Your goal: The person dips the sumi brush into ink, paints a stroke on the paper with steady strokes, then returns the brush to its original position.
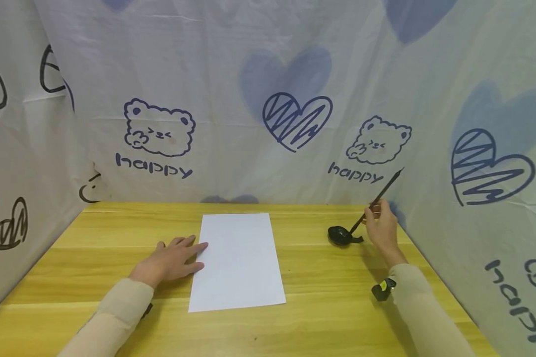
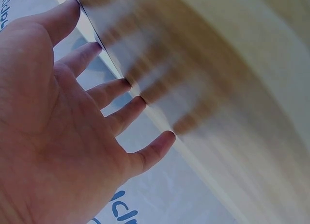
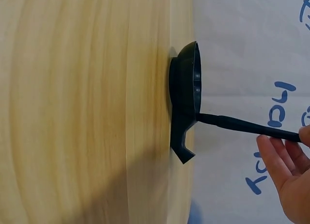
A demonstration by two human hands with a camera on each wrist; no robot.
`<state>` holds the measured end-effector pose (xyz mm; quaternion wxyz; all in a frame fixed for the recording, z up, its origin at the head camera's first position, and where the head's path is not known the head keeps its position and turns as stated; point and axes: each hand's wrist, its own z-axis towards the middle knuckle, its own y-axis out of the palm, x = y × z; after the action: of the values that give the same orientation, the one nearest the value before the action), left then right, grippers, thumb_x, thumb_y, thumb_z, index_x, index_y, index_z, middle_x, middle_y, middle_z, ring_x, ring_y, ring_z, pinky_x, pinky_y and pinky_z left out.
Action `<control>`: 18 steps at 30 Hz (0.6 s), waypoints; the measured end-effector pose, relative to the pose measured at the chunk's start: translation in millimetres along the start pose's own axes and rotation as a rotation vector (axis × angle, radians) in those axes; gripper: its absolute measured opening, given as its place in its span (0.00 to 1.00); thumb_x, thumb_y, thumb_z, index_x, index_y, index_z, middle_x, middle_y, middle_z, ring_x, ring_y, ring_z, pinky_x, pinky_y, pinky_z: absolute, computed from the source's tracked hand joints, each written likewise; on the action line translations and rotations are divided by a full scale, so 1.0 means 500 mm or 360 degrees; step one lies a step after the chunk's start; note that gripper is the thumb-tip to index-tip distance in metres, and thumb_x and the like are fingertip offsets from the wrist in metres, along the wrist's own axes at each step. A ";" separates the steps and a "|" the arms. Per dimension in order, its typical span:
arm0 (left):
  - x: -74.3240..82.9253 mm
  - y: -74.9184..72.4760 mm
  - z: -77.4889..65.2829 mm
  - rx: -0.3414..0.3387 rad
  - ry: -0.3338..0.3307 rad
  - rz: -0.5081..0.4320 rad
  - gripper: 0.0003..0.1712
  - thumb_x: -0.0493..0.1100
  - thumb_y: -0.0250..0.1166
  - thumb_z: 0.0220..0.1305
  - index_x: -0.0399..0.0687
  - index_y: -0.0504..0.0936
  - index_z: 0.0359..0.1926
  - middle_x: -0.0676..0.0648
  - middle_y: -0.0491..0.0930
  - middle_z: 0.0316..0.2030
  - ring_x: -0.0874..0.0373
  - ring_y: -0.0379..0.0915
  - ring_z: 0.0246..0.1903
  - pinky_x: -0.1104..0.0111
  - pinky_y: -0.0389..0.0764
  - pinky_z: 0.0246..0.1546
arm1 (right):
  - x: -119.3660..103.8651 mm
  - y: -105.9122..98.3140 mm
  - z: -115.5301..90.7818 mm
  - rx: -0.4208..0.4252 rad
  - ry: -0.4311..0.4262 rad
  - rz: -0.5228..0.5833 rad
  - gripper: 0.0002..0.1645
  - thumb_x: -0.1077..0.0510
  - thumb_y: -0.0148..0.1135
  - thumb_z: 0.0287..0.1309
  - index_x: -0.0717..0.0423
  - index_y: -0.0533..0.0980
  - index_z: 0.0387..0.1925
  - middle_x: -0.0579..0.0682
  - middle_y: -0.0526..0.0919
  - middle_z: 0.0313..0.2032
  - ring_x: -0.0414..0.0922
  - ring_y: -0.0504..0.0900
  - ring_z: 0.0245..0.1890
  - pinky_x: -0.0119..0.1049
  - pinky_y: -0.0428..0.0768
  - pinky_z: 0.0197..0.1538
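A sheet of white paper (image 1: 237, 263) lies on the wooden table. My left hand (image 1: 171, 261) rests at its left edge, fingers spread, thumb and fingertips touching paper or table; in the left wrist view the hand (image 2: 82, 107) shows its palm side with fingertips down on the surface. To the right, my right hand (image 1: 382, 225) pinches a slim black writing brush (image 1: 385, 189) by its shaft. The brush slants, its lower end at the rim of a small black ink dish (image 1: 339, 235). In the right wrist view, the brush (image 3: 242, 125) meets the dish (image 3: 186, 83) near its short spout-like handle.
White cloth (image 1: 232, 74) printed with hearts and bears hangs behind the table and along both sides. Bare wood (image 1: 312, 297) lies between the paper and the right forearm. A small black device (image 1: 383, 289) is strapped at the right wrist.
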<state>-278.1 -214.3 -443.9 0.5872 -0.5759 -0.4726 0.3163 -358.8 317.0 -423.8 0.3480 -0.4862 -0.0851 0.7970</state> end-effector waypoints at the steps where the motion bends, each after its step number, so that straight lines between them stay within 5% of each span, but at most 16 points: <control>1: 0.001 -0.001 0.000 -0.0001 0.0000 -0.0001 0.39 0.65 0.58 0.73 0.55 0.66 0.77 0.31 0.60 0.77 0.26 0.57 0.74 0.21 0.55 0.64 | -0.001 -0.001 0.000 -0.0002 -0.0002 0.0000 0.15 0.62 0.51 0.75 0.70 0.70 0.55 0.68 0.81 0.46 0.64 0.85 0.44 0.12 0.77 0.34; 11: 0.001 -0.003 -0.002 -0.0004 0.0001 0.0014 0.39 0.65 0.58 0.73 0.55 0.67 0.77 0.32 0.61 0.77 0.27 0.57 0.74 0.21 0.55 0.64 | -0.021 0.003 0.003 0.0022 -0.0009 0.0038 0.12 0.66 0.51 0.74 0.69 0.71 0.54 0.67 0.80 0.44 0.63 0.85 0.45 0.17 0.82 0.37; 18: 0.004 -0.005 -0.003 -0.0015 0.0004 0.0009 0.39 0.65 0.57 0.73 0.54 0.66 0.77 0.31 0.60 0.77 0.26 0.57 0.74 0.21 0.55 0.64 | -0.012 0.005 0.000 -0.0056 -0.0019 -0.0011 0.12 0.67 0.50 0.74 0.69 0.69 0.55 0.68 0.80 0.44 0.64 0.84 0.46 0.12 0.77 0.37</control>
<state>-276.4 -213.2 -441.1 0.5842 -0.5804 -0.4719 0.3150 -358.2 311.4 -420.4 0.3415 -0.4871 -0.1028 0.7972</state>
